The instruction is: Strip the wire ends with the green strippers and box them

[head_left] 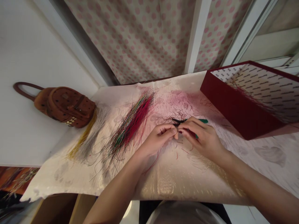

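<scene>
My left hand [162, 137] is closed in a pinch, thumb against forefinger, with a thin red wire [153, 163] trailing below it toward the forearm. Just to its right, my right hand [202, 135] pinches at the same spot, fingertips almost touching the left ones. The short bit of wire between the fingertips is mostly hidden. Behind the right hand lies a cutting tool with green handles [203, 120] and dark jaws, partly covered by the fingers. Many short wire clippings [175, 114] are scattered around and beyond it.
Left of my hands lies a long bundle of red, green and dark wires [133, 123]. Beyond it are silver wires [93, 133], yellow wires [83, 138] and a small brown backpack [67, 105]. An open dark red box [231, 109] stands at the right on the covered table [187, 183].
</scene>
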`<state>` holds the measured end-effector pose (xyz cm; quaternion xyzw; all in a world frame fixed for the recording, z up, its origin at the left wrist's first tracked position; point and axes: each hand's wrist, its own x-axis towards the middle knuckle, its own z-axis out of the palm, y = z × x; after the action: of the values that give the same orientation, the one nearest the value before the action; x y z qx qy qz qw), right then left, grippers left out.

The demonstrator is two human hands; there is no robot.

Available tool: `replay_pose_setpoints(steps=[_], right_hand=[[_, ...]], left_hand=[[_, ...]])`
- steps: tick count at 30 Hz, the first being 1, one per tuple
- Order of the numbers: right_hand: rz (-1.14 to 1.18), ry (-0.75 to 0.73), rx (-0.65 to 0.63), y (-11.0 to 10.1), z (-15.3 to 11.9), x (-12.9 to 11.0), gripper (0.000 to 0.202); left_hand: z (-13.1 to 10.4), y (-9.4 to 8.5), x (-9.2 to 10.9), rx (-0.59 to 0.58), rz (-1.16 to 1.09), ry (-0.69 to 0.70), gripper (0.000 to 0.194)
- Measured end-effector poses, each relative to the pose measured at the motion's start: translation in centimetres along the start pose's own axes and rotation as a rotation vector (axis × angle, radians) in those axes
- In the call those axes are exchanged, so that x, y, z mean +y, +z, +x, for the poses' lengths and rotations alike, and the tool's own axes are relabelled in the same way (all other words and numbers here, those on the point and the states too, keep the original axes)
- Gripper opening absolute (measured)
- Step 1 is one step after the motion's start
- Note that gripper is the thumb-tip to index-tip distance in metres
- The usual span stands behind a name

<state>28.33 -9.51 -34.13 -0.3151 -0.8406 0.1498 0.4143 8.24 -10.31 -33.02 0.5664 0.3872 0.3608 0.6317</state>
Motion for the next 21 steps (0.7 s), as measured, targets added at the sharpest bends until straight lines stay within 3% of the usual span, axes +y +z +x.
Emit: replay_pose_setpoints(steps=[4, 9, 13, 16, 21], right_hand=[[0.076, 0.070, 0.010, -0.10, 0.19, -0.22, 0.011], [0.183, 0.339, 0.107, -0.33, 0.28, -0.01, 0.007], [0.437, 0.512, 0.136, -0.39, 0.58, 0.14, 0.011], [0.606, 0.535, 0.095, -0.17, 0.82, 0.16, 0.018], [0.688, 0.476, 0.026, 0.53, 0.76, 0.14, 0.034]], left_hand=[[-0.07, 0.26, -0.10, 0.001, -0.051, -0.048, 0.040], [-0.31, 0.44, 0.19, -0.024, -0.109, -0.109, 0.049], [-0.31, 0.43, 0.30, -0.048, -0.173, -0.149, 0.046], [-0.15, 0.45, 0.06, -0.033, -0.275, -0.143, 0.042], [0.00, 0.76, -0.28, -0.057, -0.334, -0.148, 0.040]])
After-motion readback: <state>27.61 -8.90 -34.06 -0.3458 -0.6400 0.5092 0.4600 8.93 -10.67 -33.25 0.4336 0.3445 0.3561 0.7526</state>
